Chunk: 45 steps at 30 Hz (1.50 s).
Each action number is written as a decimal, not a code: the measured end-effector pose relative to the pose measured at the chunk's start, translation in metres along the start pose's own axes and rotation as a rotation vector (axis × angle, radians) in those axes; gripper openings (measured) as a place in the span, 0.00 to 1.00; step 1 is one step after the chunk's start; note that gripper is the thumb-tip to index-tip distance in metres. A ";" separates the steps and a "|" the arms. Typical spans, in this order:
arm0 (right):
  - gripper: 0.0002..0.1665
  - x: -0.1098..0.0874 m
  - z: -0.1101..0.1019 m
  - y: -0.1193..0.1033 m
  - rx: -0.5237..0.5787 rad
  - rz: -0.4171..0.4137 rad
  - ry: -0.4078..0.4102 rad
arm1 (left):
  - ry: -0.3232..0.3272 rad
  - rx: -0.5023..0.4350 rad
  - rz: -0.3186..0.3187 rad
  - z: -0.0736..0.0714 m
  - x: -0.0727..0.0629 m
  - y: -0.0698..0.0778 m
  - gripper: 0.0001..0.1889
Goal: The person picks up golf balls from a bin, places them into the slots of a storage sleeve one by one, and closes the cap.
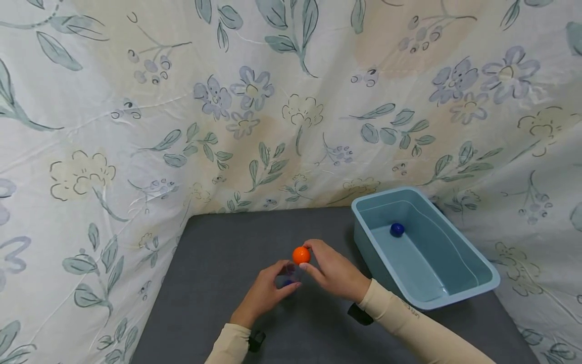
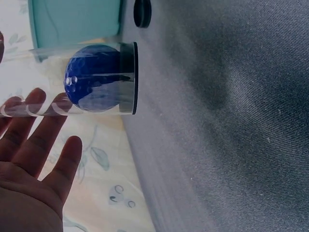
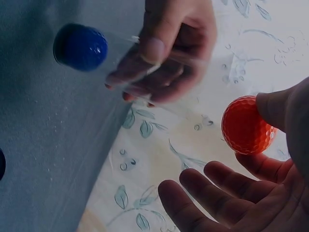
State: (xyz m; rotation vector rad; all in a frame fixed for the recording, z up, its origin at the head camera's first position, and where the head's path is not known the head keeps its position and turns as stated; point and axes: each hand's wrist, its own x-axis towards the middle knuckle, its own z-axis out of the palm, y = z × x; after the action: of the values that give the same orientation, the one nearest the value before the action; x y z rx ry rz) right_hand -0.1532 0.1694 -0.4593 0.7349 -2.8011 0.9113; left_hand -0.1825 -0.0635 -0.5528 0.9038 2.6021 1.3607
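My left hand (image 1: 263, 290) holds a clear tube (image 2: 46, 72) between thumb and fingers. A blue golf ball (image 2: 94, 77) sits inside it, against the dark-rimmed lower end. In the right wrist view, the same tube reaches up past the left fingers. Between thumb and fingertip, my right hand (image 1: 334, 270) pinches an orange golf ball (image 3: 247, 124). That ball is close above the tube's upper end in the head view; whether they touch I cannot tell. The other right fingers extend away from the ball.
A light blue plastic bin (image 1: 386, 268) stands at the right of the dark grey table (image 1: 218, 253), with a dark blue round object (image 1: 397, 230) inside. A small black round cap (image 2: 142, 13) lies on the table. Floral cloth (image 1: 273, 126) hangs behind and at both sides.
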 end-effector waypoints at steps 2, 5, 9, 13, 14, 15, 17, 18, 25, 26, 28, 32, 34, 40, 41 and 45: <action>0.26 -0.001 0.003 -0.001 0.012 0.006 -0.010 | 0.015 0.011 0.015 -0.001 0.000 0.001 0.24; 0.25 -0.002 0.007 -0.001 0.025 0.013 -0.016 | 0.041 0.027 0.038 -0.001 -0.001 0.003 0.24; 0.24 -0.004 0.011 -0.001 0.029 0.008 -0.031 | 0.063 0.036 0.050 -0.002 -0.001 0.004 0.24; 0.24 -0.004 0.013 0.000 0.030 0.016 -0.042 | 0.070 0.035 0.054 -0.002 -0.001 0.003 0.24; 0.24 -0.004 0.013 0.000 0.032 0.018 -0.044 | 0.072 0.039 0.058 -0.002 -0.001 0.003 0.24; 0.25 -0.004 0.014 0.000 0.034 0.020 -0.047 | 0.074 0.042 0.064 -0.001 -0.001 0.003 0.24; 0.25 -0.004 0.014 0.000 0.032 0.021 -0.051 | 0.075 0.054 0.077 -0.001 -0.001 0.002 0.25; 0.26 -0.004 0.014 0.000 0.033 0.020 -0.052 | 0.073 0.057 0.081 -0.001 -0.001 0.002 0.25; 0.32 -0.003 -0.001 0.006 0.033 0.054 -0.053 | 0.028 0.054 0.048 -0.003 0.000 0.003 0.24; 0.33 -0.003 -0.005 0.008 0.030 0.060 -0.049 | 0.022 0.056 0.040 -0.003 0.000 0.003 0.24; 0.34 -0.001 -0.016 0.015 0.015 0.076 -0.036 | 0.014 0.064 0.024 -0.004 -0.001 0.004 0.24; 0.34 0.001 -0.043 0.031 -0.008 0.103 0.010 | 0.011 0.063 -0.002 -0.005 -0.002 0.005 0.25; 0.35 0.001 -0.058 0.038 -0.016 0.107 0.043 | 0.012 0.063 -0.008 -0.005 -0.003 0.005 0.25; 0.37 0.000 -0.098 0.061 -0.066 0.202 0.076 | 0.011 0.064 -0.022 -0.004 -0.004 0.004 0.25; 0.38 0.000 -0.103 0.065 -0.069 0.224 0.072 | 0.009 0.064 -0.023 -0.004 -0.004 0.004 0.25; 0.38 -0.002 -0.117 0.085 -0.094 0.301 0.044 | 0.005 0.069 -0.024 -0.004 -0.005 0.004 0.25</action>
State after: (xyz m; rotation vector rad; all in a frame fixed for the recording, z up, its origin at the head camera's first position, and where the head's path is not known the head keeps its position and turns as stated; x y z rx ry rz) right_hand -0.1975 0.2975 -0.4092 0.2804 -2.9408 0.8157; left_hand -0.1783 -0.0672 -0.5482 0.8754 2.6698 1.2766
